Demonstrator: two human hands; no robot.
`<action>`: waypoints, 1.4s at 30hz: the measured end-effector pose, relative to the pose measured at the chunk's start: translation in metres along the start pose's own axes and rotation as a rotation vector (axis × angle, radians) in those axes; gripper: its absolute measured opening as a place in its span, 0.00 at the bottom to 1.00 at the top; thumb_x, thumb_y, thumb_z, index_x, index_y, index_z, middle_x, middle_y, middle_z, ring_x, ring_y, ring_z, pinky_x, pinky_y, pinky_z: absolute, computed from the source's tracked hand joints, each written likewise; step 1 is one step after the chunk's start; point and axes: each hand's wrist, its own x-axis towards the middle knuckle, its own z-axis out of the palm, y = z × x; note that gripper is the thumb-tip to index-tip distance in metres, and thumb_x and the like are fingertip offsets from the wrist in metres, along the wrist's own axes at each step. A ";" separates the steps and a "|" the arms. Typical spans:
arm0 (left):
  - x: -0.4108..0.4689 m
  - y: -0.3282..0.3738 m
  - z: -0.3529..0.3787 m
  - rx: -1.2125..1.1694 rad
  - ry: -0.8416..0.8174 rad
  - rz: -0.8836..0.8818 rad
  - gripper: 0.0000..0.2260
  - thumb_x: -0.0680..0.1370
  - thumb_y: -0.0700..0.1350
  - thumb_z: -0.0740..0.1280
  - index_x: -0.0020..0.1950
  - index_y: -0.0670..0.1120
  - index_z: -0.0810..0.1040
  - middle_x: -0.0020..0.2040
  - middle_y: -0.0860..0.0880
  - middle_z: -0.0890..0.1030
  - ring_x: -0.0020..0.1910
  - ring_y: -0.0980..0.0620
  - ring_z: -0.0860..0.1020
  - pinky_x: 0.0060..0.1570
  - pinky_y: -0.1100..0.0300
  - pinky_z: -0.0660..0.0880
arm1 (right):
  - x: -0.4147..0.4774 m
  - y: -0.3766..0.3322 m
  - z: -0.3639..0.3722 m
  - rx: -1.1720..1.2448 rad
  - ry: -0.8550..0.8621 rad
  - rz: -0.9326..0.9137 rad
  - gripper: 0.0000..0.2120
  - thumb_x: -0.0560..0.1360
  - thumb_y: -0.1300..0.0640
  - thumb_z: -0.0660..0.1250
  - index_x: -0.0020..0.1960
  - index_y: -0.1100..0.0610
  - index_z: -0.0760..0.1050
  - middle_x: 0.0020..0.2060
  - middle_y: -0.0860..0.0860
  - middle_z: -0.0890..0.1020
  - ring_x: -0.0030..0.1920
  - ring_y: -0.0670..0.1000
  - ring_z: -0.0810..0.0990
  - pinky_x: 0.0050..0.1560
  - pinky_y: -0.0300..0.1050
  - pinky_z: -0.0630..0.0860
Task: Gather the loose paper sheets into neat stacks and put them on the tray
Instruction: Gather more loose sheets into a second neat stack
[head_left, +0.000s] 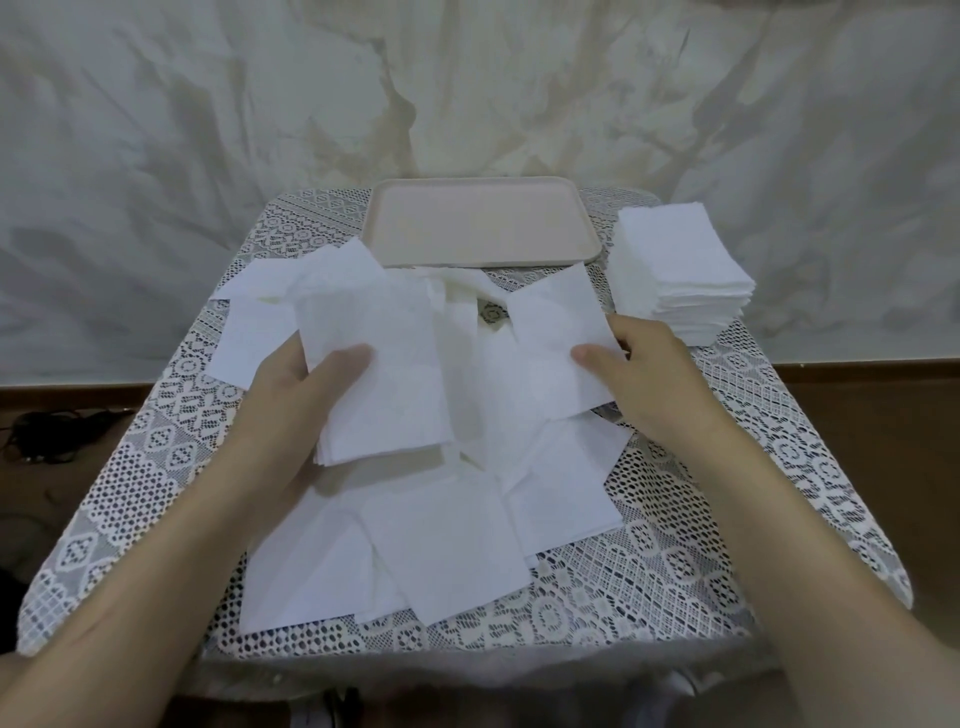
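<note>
Left hand (306, 395) grips a thin stack (379, 384) of soft white square sheets at centre frame; right hand (660, 374) pinches one crinkled sheet (556, 327). Loose sheets (431, 540) overlap on lace cloth (675, 519) below; matte beige tray (483, 254) upper centre, neat pile (680, 270) upper right.

Both hands (301, 384) (644, 369) pinch paper sheets (379, 374) near the tray (478, 223).

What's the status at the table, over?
Left hand grips a small bundle of sheets; right hand pinches one sheet. Tray holds nothing yet; neat stack sits right of it. Loose sheets scattered across the cloth.
</note>
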 end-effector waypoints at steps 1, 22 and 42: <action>0.000 0.000 0.000 -0.001 -0.003 0.001 0.09 0.85 0.44 0.66 0.63 0.51 0.82 0.54 0.50 0.88 0.53 0.49 0.87 0.48 0.53 0.82 | 0.000 0.001 -0.003 0.004 -0.017 0.001 0.07 0.81 0.55 0.68 0.50 0.58 0.81 0.44 0.51 0.85 0.48 0.55 0.83 0.49 0.53 0.80; 0.002 -0.001 0.002 -0.027 -0.018 -0.013 0.09 0.85 0.44 0.66 0.62 0.51 0.82 0.56 0.49 0.88 0.55 0.47 0.87 0.55 0.47 0.81 | 0.011 -0.015 0.006 0.041 -0.284 0.029 0.09 0.78 0.58 0.70 0.50 0.65 0.80 0.43 0.60 0.85 0.40 0.52 0.81 0.43 0.48 0.73; 0.003 -0.001 0.007 -0.009 0.008 -0.011 0.09 0.85 0.44 0.65 0.62 0.51 0.82 0.54 0.50 0.88 0.53 0.49 0.87 0.49 0.51 0.81 | -0.015 0.001 -0.016 -0.277 0.034 -0.118 0.19 0.84 0.48 0.62 0.37 0.55 0.66 0.29 0.48 0.70 0.33 0.50 0.68 0.34 0.48 0.60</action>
